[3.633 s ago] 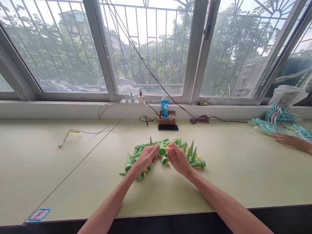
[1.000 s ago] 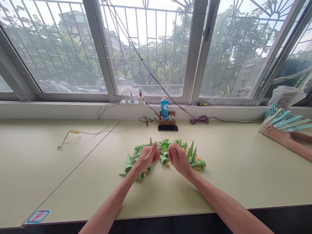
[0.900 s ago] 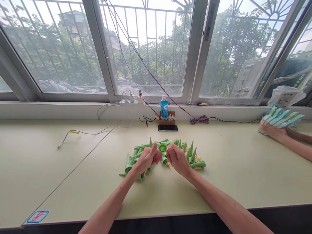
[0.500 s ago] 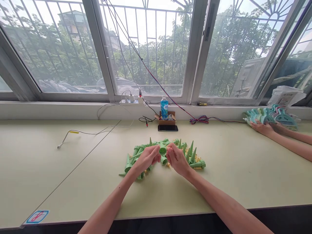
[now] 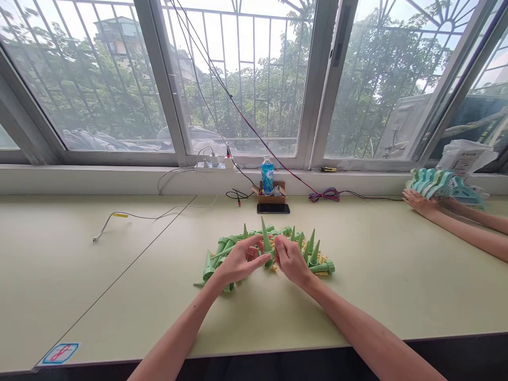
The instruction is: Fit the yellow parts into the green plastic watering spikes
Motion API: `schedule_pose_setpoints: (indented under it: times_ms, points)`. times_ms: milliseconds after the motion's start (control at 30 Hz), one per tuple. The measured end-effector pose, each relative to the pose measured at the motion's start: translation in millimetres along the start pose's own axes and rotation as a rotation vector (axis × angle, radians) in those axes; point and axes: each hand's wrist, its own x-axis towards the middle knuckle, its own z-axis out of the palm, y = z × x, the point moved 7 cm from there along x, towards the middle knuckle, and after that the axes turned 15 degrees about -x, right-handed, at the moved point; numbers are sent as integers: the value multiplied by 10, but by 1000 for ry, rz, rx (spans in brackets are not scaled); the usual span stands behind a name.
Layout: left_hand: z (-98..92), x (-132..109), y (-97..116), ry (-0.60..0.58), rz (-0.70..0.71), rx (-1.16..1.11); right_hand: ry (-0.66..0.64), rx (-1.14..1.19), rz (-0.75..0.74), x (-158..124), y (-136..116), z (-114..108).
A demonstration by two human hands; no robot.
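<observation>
**Green cone (image 5: 265, 238) is tip-up between left hand (image 5: 239, 260) and right hand (image 5: 292, 259)**

The cone is in the middle of the pile, its long axis nearly upright, with the tip leaning a little to the left. The wide end is low, between the two hands. Both hands are very close to it: the left thumb crosses in front of the wide end and seems to touch it, while the right fingertips are at its right side.

The left hand is half open, thumb and fingers parted around the cone, without a firm grip visible. The right hand is curled almost into a fist; I cannot tell if it pinches the cone or some small piece.

Left of the cone lie other green pieces (image 5: 228, 244); right of it, several green spikes (image 5: 316, 254) point upward among yellow parts (image 5: 324, 273). Behind the cone, on the bench (image 5: 159, 301), are a phone (image 5: 273, 208) and a carton (image 5: 272, 199) with a blue bottle (image 5: 267, 179). Far to the right of the cone, a co-worker's hands (image 5: 421, 203) touch turquoise plastic items (image 5: 434, 182).
</observation>
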Motion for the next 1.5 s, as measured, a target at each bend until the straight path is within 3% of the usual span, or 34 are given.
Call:
schedule_pose_setpoints:
  times_ms: [300, 600, 833, 1067, 1500]
  points:
    - [8, 16, -40, 23, 94, 176, 27, -62, 2, 13, 16, -21]
    - [-105, 34, -95, 178, 29, 48, 131, -85, -2, 11, 14, -83]
    - [-93, 46, -153, 145, -77, -114, 21, -53, -39, 3, -11, -7]
    - [-75, 33, -139, 112, -72, -170, 0, -48, -78, 3, -53, 7]
    - [-78, 13, -79, 147, 47, 61, 43, 30, 3, 8, 14, 2]
